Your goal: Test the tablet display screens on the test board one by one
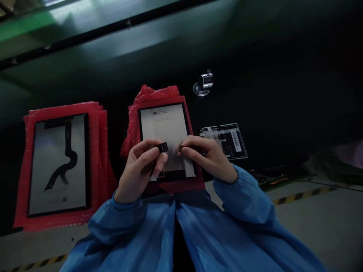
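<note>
Right in front of me a display panel [163, 124] lies with its pale back up on red bubble wrap [154, 94]. Above its lower part, my left hand [138, 166] pinches the end of a black flex cable [162, 147], whose lower run is mostly hidden behind the fingers. My right hand [210, 155] is a short gap to the right, with thumb and forefinger closed on a small dark piece with a brownish edge [180, 148], too small to name. The two hands are apart.
On the left, a second display panel [48, 158] with a curved black flex cable [71, 158] rests on stacked red bubble wrap [100, 166]. A metal tally counter [205, 82] stands behind on the dark table. Right of my panel lies a black sheet with a barcode label [236, 140].
</note>
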`<state>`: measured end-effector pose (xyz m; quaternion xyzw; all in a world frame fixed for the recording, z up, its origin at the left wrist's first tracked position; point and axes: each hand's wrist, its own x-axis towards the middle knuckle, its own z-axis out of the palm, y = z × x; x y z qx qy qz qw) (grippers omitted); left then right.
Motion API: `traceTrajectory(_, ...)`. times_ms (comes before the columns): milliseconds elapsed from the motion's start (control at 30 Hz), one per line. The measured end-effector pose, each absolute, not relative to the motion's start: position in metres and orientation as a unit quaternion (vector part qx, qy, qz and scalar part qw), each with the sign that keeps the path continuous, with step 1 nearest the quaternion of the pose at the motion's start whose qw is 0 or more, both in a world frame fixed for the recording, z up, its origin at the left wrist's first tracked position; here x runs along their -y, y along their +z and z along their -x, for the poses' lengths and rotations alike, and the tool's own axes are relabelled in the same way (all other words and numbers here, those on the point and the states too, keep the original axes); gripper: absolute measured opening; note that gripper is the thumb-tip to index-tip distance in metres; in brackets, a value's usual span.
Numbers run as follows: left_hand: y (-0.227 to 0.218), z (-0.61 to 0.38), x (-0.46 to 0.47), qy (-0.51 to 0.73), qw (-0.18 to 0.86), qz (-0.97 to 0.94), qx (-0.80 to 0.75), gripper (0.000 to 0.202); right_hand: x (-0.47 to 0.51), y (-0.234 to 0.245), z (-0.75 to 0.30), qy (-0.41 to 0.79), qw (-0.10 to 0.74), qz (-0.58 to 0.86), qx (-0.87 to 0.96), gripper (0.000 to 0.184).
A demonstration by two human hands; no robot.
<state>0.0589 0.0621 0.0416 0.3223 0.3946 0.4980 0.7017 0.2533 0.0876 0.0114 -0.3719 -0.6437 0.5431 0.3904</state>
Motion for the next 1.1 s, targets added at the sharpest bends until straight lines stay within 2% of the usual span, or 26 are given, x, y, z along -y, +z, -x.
traceTrajectory(200,0.037,-0.073,-0.061,0.468,0.48,-0.524,-0.525,0.012,-0.087,0.016,-0.256,0.516,0.387,0.358,0.675,0.018)
traceTrajectory(367,0.031,-0.078,-0.064,0.454,0.374,-0.591,-0.553,0.009,-0.087,0.017,-0.257,0.515,0.384,0.352,0.681,0.016)
traceTrajectory(1100,0.033,-0.078,-0.062,0.446,0.405,-0.579,-0.549,0.013,-0.085,0.017,-0.256,0.5,0.379,0.36,0.691,0.016)
